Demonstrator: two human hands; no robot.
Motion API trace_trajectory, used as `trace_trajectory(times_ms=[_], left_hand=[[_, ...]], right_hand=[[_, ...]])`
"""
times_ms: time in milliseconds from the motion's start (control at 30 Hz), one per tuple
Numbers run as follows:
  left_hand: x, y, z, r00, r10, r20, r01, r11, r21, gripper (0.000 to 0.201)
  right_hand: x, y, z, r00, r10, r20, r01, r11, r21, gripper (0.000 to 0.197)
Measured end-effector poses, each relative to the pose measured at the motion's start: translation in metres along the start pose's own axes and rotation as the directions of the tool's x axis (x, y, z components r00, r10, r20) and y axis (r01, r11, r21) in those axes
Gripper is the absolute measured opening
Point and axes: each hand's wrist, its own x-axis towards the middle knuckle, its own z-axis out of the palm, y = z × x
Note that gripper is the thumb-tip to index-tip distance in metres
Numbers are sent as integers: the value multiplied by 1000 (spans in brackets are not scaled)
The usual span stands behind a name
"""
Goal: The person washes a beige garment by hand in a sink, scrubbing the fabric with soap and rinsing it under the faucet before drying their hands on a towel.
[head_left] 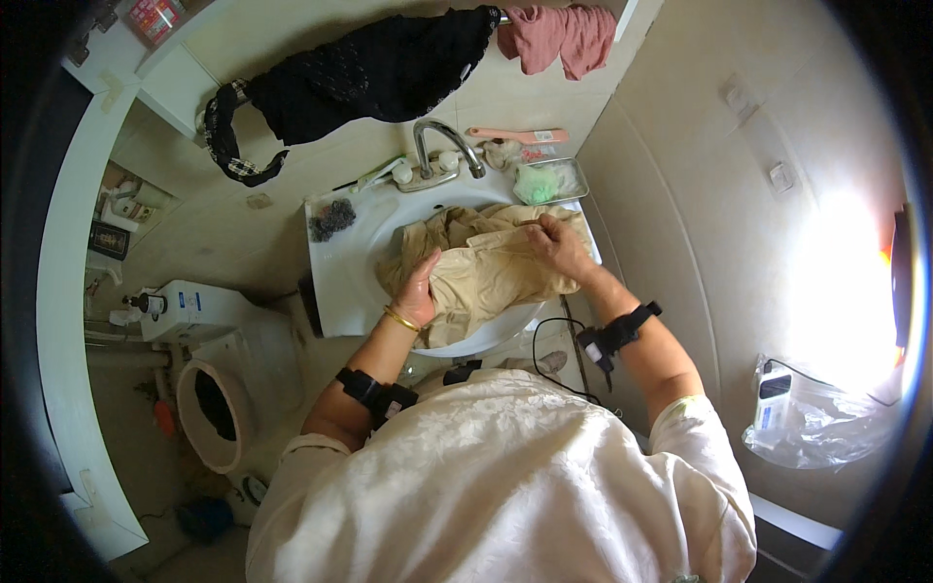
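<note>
A wet-looking khaki garment (pixel 496 277) lies bunched over the white sink (pixel 335 287), covering much of the bowl, with one part spread toward the right rim. My left hand (pixel 418 294), with a gold bangle at its wrist, grips the garment's left side, thumb uppermost and the other fingers partly hidden by cloth. Farther right, my right hand (pixel 562 247) is closed on a fold near the far right edge of the fabric. Behind the garment stands the chrome faucet (pixel 431 146), its spout over the bowl; no running water can be made out.
A dark scouring pad (pixel 332 221) sits on the sink's left corner. At the back right is a soap dish (pixel 577 175) holding a green mesh scrubber (pixel 535 184), near a pink-handled brush (pixel 520 134). Above hang a black garment (pixel 379 68) and a pink cloth (pixel 559 41).
</note>
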Motion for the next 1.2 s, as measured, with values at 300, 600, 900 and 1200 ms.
trace_trajectory(times_ms=[300, 600, 900, 1200], left_hand=[[28, -39, 39, 998, 34, -56, -40, 993, -107, 34], [62, -35, -11, 793, 29, 608, 133, 966, -220, 44], [53, -29, 7, 973, 105, 207, -63, 979, -196, 41], [25, -18, 47, 1000, 8, 13, -6, 988, -153, 46]], right_hand=[[2, -41, 79, 910, -232, -343, 122, 942, -314, 14], [-22, -89, 82, 932, -329, -152, 257, 895, -365, 21], [0, -37, 104, 922, -278, -268, 178, 923, -342, 24], [0, -68, 77, 963, -179, -203, 113, 948, -297, 25]])
